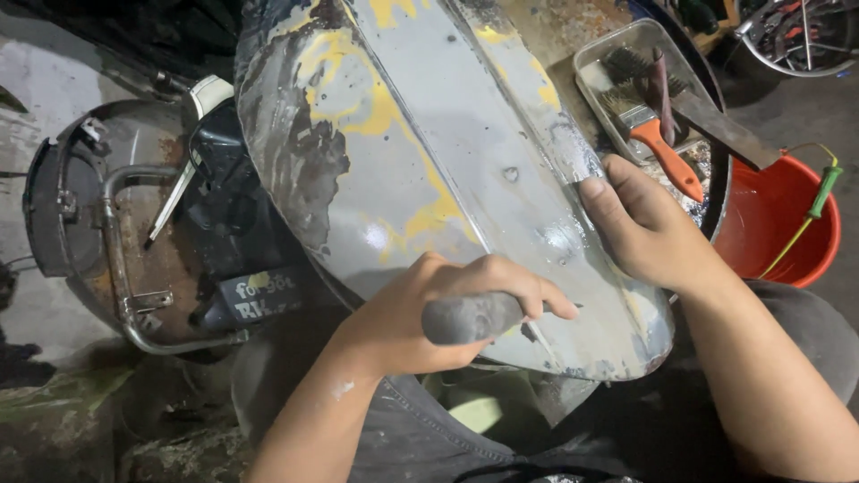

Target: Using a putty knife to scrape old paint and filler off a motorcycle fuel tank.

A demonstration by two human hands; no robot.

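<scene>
Head view: left hand (429,309) grips a grey tool handle (470,317) near the curved metal panel (403,152) resting on the lap; right hand (640,224) presses sandpaper (573,152) on its right edge. Panel looks stiff, sharp-rimmed; hold it by its edges.

A curved metal panel (429,170) — grey, with patches of yellow and dark scraped paint and a raised ridge down its middle — lies tilted under both sets of fingers, its rounded lower end just past the knuckles. A grey tool handle (470,317) sits crosswise inside the curled fingers of the left hand (438,309), its end sticking out past them — the working end is hidden, so it may be a scraper.
</scene>
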